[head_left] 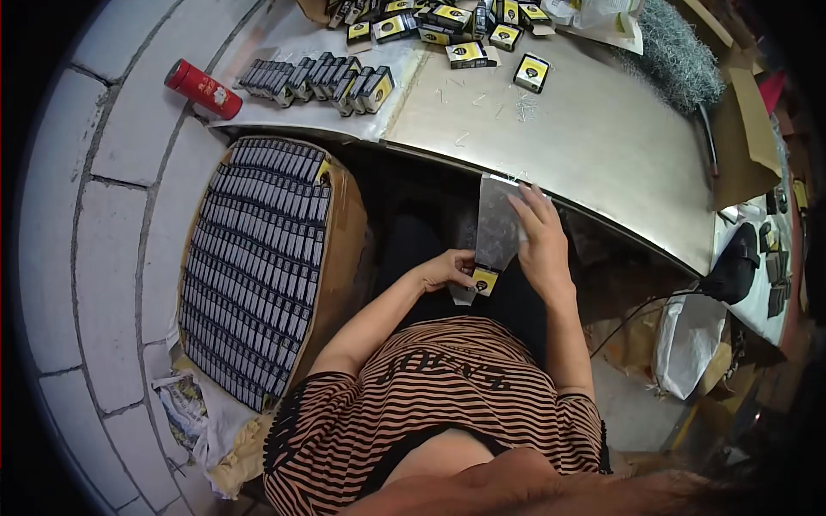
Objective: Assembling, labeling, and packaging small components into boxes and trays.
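Observation:
My left hand (449, 268) is closed on a small yellow-and-black box (485, 281), its fingers at the box's left side. The box sits at the lower, narrow end of a grey sheet-metal chute (497, 228) that slopes from the table edge toward my lap. My right hand (542, 234) lies along the chute's right side, fingers stretched out over its upper part. A few thin bent wire pieces (516, 178) show at the chute's top. Whether the right fingertips pinch any wire is too small to tell.
A carton (340, 245) packed with rows of small boxes stands left. On the metal table (602, 146) lie one box (532, 72), loose wires (527, 107), piled boxes (447, 17) and a wire heap (675, 56). Boxes in rows (318, 77) stand beside a red flask (203, 89).

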Demonstrator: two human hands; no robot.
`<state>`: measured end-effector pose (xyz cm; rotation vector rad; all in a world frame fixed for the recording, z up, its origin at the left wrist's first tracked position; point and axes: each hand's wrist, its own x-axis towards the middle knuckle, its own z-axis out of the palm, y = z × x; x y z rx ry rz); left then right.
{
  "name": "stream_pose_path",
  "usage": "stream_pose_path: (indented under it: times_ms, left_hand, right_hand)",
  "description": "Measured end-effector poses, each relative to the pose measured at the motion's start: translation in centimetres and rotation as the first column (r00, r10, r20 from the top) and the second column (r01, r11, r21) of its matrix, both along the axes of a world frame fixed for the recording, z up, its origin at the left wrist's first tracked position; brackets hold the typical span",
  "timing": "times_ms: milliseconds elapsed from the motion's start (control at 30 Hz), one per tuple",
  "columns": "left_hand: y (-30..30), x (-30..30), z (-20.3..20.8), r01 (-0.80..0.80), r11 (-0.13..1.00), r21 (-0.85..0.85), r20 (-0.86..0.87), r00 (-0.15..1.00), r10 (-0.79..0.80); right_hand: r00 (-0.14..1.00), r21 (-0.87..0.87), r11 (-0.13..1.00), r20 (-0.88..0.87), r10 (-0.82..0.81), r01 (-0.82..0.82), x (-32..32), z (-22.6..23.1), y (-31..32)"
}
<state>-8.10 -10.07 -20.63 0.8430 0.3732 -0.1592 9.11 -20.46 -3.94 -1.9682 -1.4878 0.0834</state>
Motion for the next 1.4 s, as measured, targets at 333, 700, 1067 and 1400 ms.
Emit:
stream_pose_path:
  times_ms: [333,700,1067,1400]
  left_hand:
    - [-2.0,0.4,-1.1,-0.183,0.983,0.034,-0.064,0.981,0.185]
    - [-4.4,-3.4,2.6,-0.470,0.735,0.489,0.164,0.877,0.452]
    - [-3.1,-3.1,11.2,-0.531,0.071,0.844,0.522,0.845,0.113]
    - [-2.1,-1.6,10.1,-0.542,0.538,0.645,0.353,0.836,0.419]
  right_hand:
    - [0.938,-0.218,0.956,-0.325,0.116,-0.194,-4.1,-9.1,-4.0]
    - [0.865,-0.213,0.977,-0.488,-0.115,0.010,-2.9,-5.2,-6.4]
    - [-0.006,0.216,0.976,-0.976,0.216,-0.011,-5.8,-1.0,-2.2]
    - [0.222,0.041,0.992,-0.975,0.013,0.120,-4.5,-4.0,-0.6]
